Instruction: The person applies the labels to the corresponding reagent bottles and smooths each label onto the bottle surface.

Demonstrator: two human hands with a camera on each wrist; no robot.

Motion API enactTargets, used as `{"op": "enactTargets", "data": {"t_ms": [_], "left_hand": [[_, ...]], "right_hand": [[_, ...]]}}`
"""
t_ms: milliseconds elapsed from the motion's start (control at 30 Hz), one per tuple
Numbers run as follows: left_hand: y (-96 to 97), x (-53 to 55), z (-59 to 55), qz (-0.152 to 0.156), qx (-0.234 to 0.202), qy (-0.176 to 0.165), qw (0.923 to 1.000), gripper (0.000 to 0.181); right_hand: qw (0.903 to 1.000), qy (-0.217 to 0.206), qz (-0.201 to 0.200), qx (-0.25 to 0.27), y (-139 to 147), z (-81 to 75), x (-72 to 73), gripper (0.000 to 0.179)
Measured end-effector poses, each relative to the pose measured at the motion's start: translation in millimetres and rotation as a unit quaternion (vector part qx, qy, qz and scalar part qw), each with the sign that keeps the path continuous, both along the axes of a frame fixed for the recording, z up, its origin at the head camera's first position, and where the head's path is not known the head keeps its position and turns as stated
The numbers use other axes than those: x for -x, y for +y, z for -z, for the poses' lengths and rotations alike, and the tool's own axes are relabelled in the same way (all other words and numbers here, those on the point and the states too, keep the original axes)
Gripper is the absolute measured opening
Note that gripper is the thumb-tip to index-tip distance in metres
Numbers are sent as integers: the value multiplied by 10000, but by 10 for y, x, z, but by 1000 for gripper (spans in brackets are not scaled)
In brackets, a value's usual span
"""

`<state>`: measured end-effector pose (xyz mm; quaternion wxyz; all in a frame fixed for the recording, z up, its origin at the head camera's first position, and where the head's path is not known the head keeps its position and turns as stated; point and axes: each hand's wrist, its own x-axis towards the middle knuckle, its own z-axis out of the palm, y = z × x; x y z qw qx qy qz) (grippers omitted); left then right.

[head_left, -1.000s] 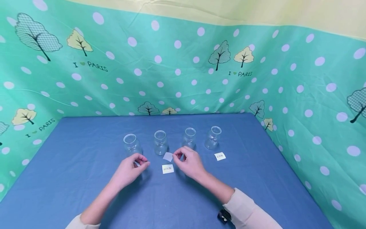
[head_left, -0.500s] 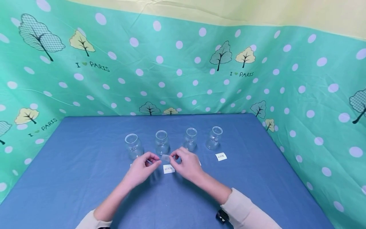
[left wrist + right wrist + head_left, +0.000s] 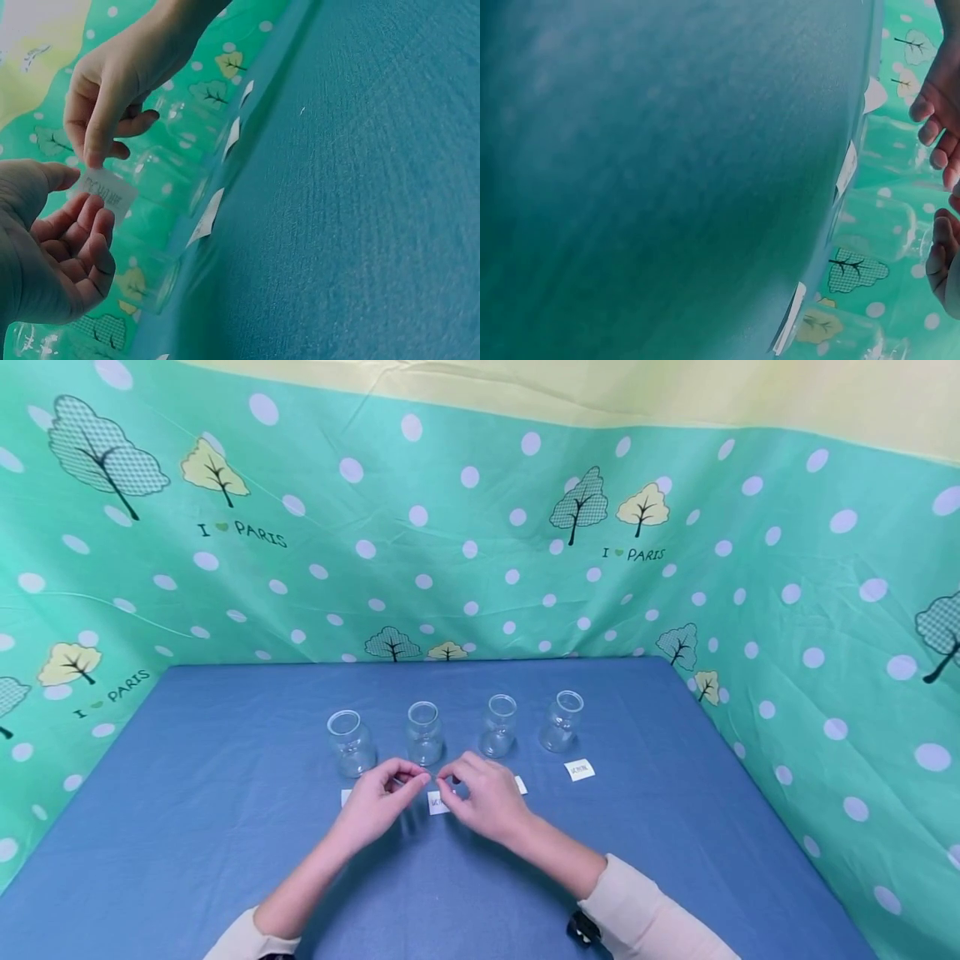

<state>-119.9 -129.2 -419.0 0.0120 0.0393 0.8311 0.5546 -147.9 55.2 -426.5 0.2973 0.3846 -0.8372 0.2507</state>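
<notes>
Between thumb and forefinger, my right hand (image 3: 487, 797) pinches a small white paper label (image 3: 111, 191) with dark writing. The label is clear in the left wrist view but almost lost between the fingertips in the head view. My left hand (image 3: 378, 802) meets it from the other side, its loosely bent fingertips and thumb at the label's edge, thumb and fingers apart. Under the hands lies another written label (image 3: 437, 802), partly covered by the right hand. Behind them stands an uncapped glass jar (image 3: 424, 739).
Three more clear glass jars share the row: one at left (image 3: 350, 747), one right of centre (image 3: 498, 731) and one at far right (image 3: 561, 727). Labels lie on the blue cloth (image 3: 480, 893) before them, including one at right (image 3: 578, 769). A patterned curtain (image 3: 465, 568) hangs behind.
My left hand has moved right to meet the right hand at the label. The held label, plain in the head view before, has turned and is now almost hidden there.
</notes>
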Motion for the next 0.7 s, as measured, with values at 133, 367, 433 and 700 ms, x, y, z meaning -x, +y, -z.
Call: {"op": "enactTargets", "data": {"t_ms": [133, 367, 433, 700], "left_hand": [[8, 4, 18, -83, -147, -91, 9998, 22], [12, -2, 8, -117, -262, -88, 9995, 21], [8, -1, 2, -81, -276, -66, 9996, 21], [-5, 8, 5, -97, -259, 23, 9996, 17]], "right_hand": [[9997, 187, -80, -111, -14, 0, -8, 9], [9993, 198, -64, -306, -34, -5, -34, 8], [9993, 162, -61, -333, -36, -5, -40, 8], [9994, 107, -44, -317, -41, -6, -49, 7]]}}
